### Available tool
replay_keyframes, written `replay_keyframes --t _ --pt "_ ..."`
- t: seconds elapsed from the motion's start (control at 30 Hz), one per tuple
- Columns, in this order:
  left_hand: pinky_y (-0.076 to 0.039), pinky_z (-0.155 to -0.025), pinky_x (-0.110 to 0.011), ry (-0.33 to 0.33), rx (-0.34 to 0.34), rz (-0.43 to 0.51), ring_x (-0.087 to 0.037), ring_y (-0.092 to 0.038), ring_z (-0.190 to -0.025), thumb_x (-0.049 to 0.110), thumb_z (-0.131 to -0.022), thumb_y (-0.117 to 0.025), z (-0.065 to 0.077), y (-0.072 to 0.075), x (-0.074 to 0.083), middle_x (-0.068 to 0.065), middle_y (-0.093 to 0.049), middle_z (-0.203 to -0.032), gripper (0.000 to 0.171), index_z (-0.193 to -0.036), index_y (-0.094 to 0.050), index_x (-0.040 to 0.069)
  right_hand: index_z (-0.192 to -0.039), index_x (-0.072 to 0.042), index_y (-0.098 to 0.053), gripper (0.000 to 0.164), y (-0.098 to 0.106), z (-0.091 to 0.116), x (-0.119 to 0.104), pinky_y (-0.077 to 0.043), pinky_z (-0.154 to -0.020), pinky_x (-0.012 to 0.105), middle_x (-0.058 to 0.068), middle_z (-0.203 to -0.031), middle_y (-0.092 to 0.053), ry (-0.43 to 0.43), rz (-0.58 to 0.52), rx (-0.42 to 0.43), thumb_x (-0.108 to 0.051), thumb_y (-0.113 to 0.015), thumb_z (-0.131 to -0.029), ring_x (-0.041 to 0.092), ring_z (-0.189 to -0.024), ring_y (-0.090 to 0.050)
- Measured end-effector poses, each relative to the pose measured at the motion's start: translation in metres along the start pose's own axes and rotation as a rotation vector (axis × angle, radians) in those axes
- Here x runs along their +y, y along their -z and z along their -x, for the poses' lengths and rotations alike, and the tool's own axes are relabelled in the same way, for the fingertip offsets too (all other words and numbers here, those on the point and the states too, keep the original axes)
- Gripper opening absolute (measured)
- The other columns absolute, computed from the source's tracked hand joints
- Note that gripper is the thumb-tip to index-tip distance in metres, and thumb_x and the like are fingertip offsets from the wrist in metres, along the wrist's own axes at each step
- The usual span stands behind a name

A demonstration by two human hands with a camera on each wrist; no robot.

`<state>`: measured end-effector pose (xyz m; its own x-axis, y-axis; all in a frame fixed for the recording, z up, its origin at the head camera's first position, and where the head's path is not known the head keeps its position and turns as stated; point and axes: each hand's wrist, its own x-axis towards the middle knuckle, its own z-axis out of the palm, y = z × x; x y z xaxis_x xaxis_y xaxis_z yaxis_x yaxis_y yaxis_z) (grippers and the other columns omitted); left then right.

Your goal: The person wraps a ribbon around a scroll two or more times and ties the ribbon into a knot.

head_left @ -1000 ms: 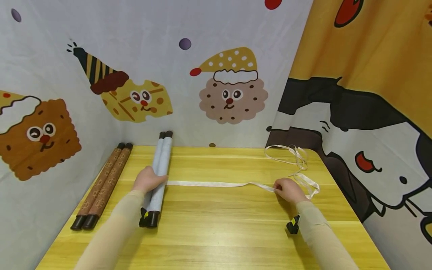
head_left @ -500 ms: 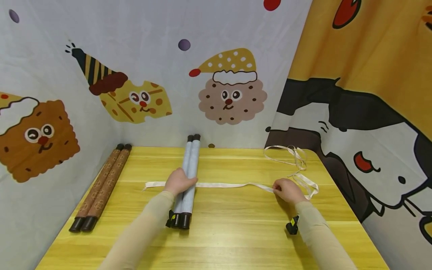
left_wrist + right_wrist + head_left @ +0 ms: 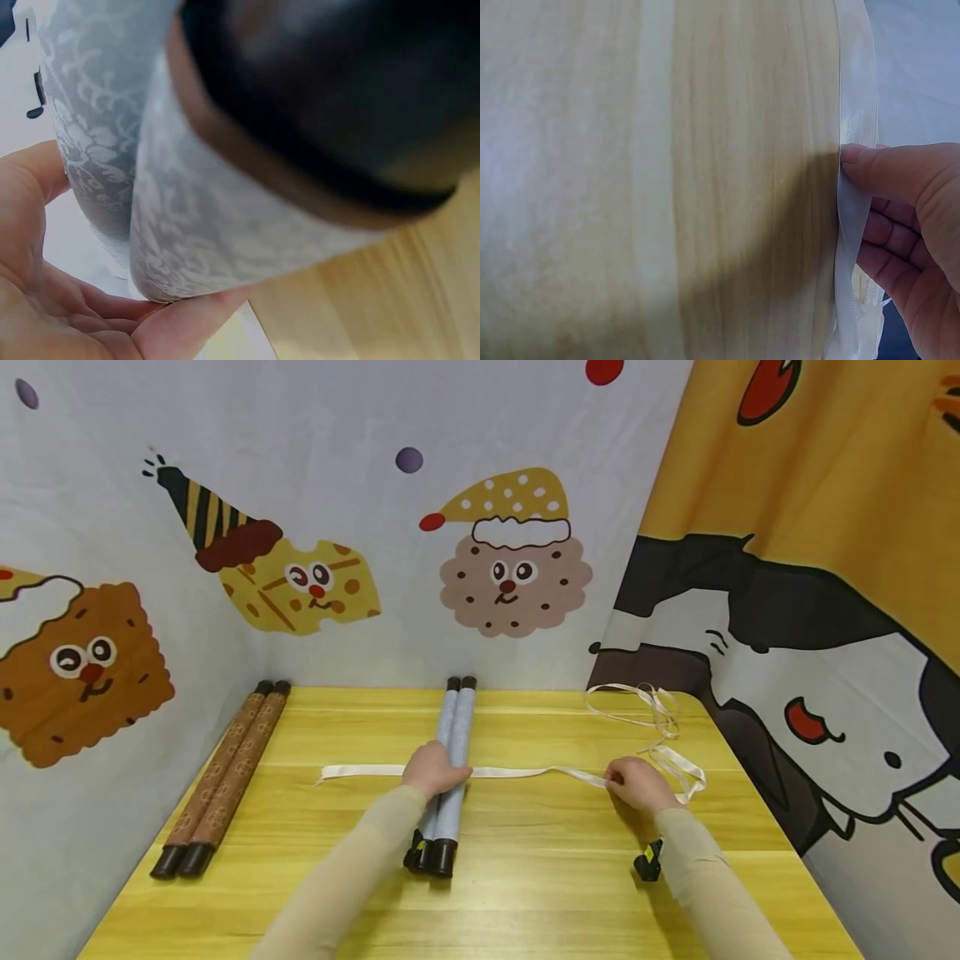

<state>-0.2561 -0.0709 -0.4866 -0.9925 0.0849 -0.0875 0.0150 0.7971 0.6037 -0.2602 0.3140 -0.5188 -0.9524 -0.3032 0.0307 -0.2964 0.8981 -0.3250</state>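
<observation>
My left hand (image 3: 432,771) grips a pair of pale blue scrolls (image 3: 459,735) side by side, thumb across one side. Dark knobs cap their ends. In the left wrist view, the scrolls (image 3: 202,225) show a white floral pattern, and fingers reach under them. Beneath the pair a white ribbon (image 3: 360,771) runs crosswise, with its free end out to the left. Toward the right, my right hand (image 3: 639,782) pinches that ribbon; in the right wrist view the thumb presses on the ribbon (image 3: 855,97).
A pair of brown patterned scrolls (image 3: 225,777) lies along the left side of the wooden table (image 3: 555,877). The ribbon's loose tail (image 3: 660,714) coils at the back right. A printed cloth (image 3: 337,427) hangs directly behind the table.
My left hand has carried the blue scrolls to the right along the ribbon, baring the ribbon's left end. The right hand holds its place on the ribbon.
</observation>
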Motion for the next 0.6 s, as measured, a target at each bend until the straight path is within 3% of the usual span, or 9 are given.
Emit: replay_keyframes --t 0.17,0.4,0.6 --pt "-0.05 -0.055 -0.037 0.041 0.0 -0.047 -0.023 -0.057 -0.063 0.032 -0.081 -0.074 -0.006 -0.006 0.005 -0.01 -0.06 -0.074 0.035 -0.08 -0.064 -0.001 -0.081 -0.012 -0.067 0.01 0.002 0.002 -0.003 -0.046 -0.068 0.038 -0.003 -0.076 -0.058 -0.002 -0.001 0.004 -0.01 -0.073 -0.088 0.014 -0.069 -0.051" --pt "-0.053 -0.055 -0.038 0.091 0.021 -0.191 -0.026 -0.06 -0.068 0.033 -0.08 -0.075 -0.01 -0.013 0.014 -0.014 -0.061 -0.081 0.038 -0.083 -0.067 -0.004 -0.083 -0.011 -0.067 0.008 0.001 0.002 -0.003 -0.046 -0.068 0.038 -0.003 -0.076 -0.059 0.006 0.002 -0.003 -0.009 -0.073 -0.088 0.014 -0.069 -0.051" --pt "-0.051 -0.053 -0.035 0.07 -0.055 -0.23 -0.022 -0.059 -0.066 0.04 -0.09 -0.067 -0.012 -0.01 0.016 -0.011 -0.063 -0.081 0.04 -0.078 -0.066 0.003 -0.08 -0.011 -0.066 0.011 0.001 0.002 -0.003 -0.046 -0.067 0.038 -0.004 -0.074 -0.057 0.031 0.004 0.026 -0.008 -0.073 -0.087 0.014 -0.068 -0.05"
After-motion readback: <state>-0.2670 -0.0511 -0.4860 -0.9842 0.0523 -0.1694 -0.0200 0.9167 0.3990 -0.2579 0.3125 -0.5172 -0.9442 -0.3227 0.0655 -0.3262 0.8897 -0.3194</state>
